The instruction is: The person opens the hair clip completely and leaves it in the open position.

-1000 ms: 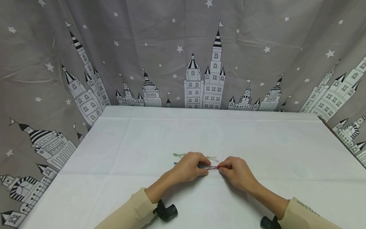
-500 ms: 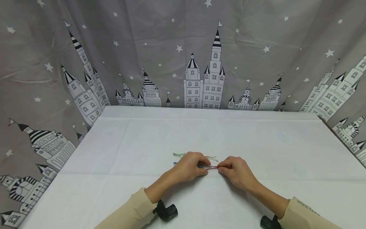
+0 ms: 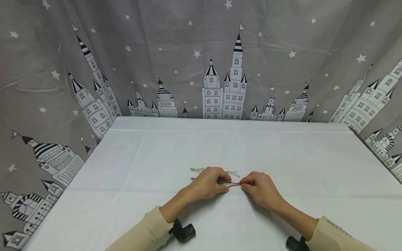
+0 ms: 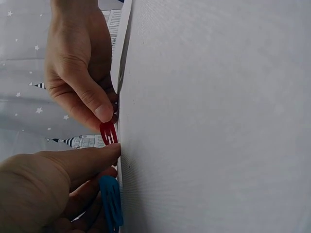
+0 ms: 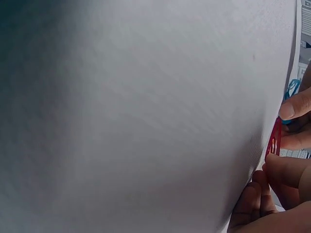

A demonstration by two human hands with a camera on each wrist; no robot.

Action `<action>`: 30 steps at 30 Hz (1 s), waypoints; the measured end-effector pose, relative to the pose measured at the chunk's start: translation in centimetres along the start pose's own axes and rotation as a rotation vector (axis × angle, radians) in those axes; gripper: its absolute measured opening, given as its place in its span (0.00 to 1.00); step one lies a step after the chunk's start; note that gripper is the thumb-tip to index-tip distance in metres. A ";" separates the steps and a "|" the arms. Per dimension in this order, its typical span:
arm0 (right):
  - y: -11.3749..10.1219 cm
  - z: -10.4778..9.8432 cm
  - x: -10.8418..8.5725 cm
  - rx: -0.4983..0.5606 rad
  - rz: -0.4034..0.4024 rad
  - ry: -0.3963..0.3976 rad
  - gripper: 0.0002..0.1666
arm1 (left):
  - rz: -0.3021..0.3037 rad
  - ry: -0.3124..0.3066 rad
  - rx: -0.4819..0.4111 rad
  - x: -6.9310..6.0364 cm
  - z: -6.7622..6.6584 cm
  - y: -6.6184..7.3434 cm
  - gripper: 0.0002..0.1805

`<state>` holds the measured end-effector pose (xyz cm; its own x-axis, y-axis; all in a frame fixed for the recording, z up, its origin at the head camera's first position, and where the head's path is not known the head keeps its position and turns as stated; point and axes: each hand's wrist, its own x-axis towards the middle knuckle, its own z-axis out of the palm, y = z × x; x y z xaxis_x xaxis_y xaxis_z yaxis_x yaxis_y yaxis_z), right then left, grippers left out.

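Note:
Between both hands is a red snap hair clip point(image 4: 109, 132), low over the white tabletop. My right hand point(image 3: 262, 190) pinches its right end between thumb and fingers. At the other end, the thumb and fingers of my left hand point(image 3: 205, 184) grip the clip. In the head view its thin parts spread apart toward the left hand. A blue snap hair clip point(image 4: 111, 201) lies beside the left fingers, largely covered by that hand in the head view. Beyond the left hand, green clips point(image 3: 197, 169) show at one side and paler ends point(image 3: 233, 173) at the other; the hand hides their middle.
A white cloth point(image 3: 157, 150) covers the wide table. Behind it hangs a grey curtain point(image 3: 176, 35) printed with castles and stars. Each wrist carries a black camera, the left one point(image 3: 183, 233) just above the cloth.
Both hands stay almost in place with the red hair clip between them. The right fingertips and the clip have shifted very slightly to the right.

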<state>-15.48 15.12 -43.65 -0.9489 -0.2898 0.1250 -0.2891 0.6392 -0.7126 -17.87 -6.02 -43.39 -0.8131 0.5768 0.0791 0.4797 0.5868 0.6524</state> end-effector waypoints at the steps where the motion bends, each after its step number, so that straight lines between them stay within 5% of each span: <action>1: 0.0 0.0 0.0 0.002 0.003 -0.001 0.07 | -0.001 0.000 -0.001 0.0 0.0 0.0 0.12; 30: -0.4 -0.4 -0.2 0.049 0.040 -0.041 0.10 | -0.002 0.028 -0.024 -0.3 -0.1 -0.1 0.12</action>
<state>-15.26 15.21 -43.09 -0.9532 -0.2944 0.0684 -0.2439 0.6156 -0.7493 -17.72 -6.27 -43.39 -0.8232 0.5591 0.0983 0.4701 0.5744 0.6701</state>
